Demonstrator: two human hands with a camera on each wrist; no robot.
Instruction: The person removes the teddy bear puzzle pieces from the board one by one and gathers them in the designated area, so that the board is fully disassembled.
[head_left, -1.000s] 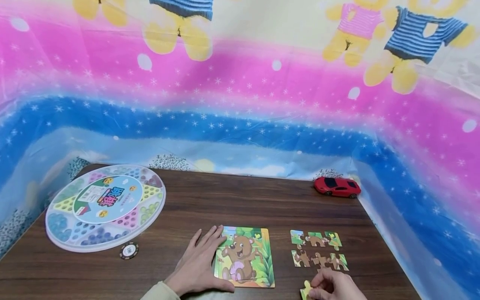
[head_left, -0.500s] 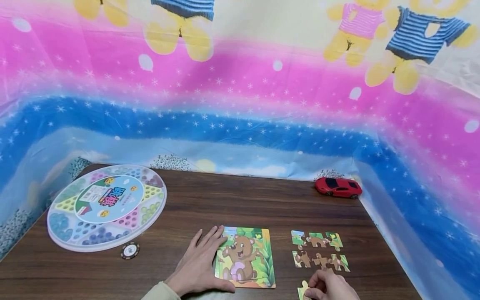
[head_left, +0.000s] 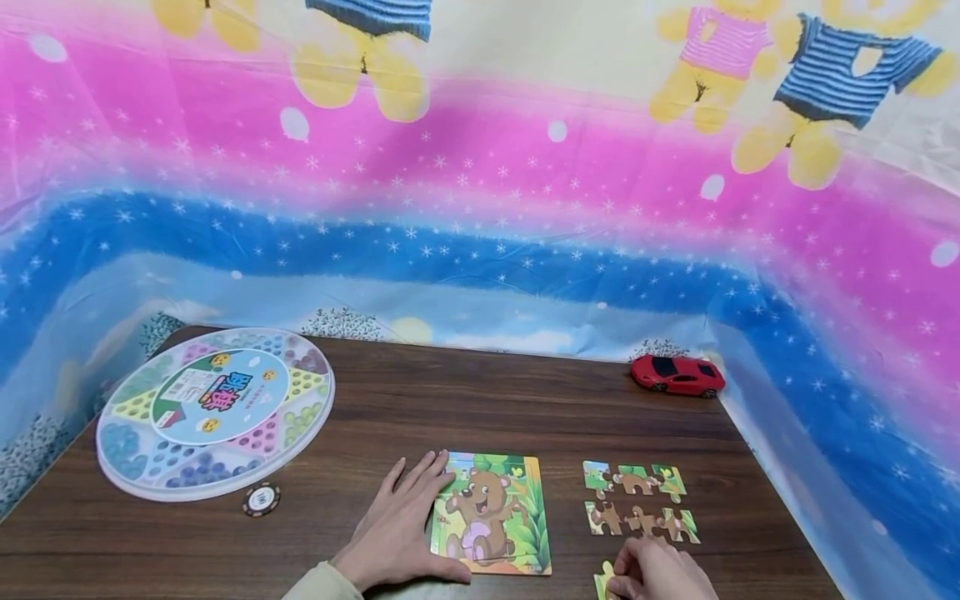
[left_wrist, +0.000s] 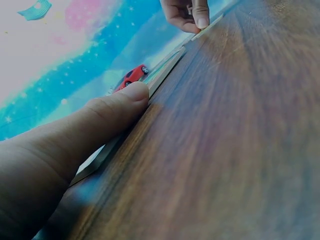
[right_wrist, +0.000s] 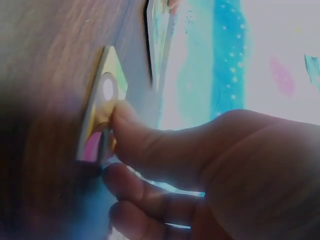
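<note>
A square bear puzzle board [head_left: 491, 512] lies near the front edge of the dark wooden table [head_left: 465, 408]. My left hand [head_left: 401, 521] lies flat beside it, fingers straight, the thumb [left_wrist: 107, 115] pressed against the board's left edge [left_wrist: 160, 75]. To the right lie several loose puzzle pieces [head_left: 637, 500] in two rows. Below them my right hand [head_left: 660, 571] pinches one yellow-green puzzle piece [head_left: 604, 579] between thumb and fingers; the right wrist view shows the thumb on that piece [right_wrist: 102, 107].
A round marble game tray [head_left: 213, 412] sits at the table's left, with a small black-and-white chip [head_left: 260, 499] in front of it. A red toy car [head_left: 677, 375] stands at the back right corner. A printed plastic sheet [head_left: 480, 208] walls the table.
My right hand with its piece has shifted slightly down and left near the table's front edge. The left hand and the board stay put.
</note>
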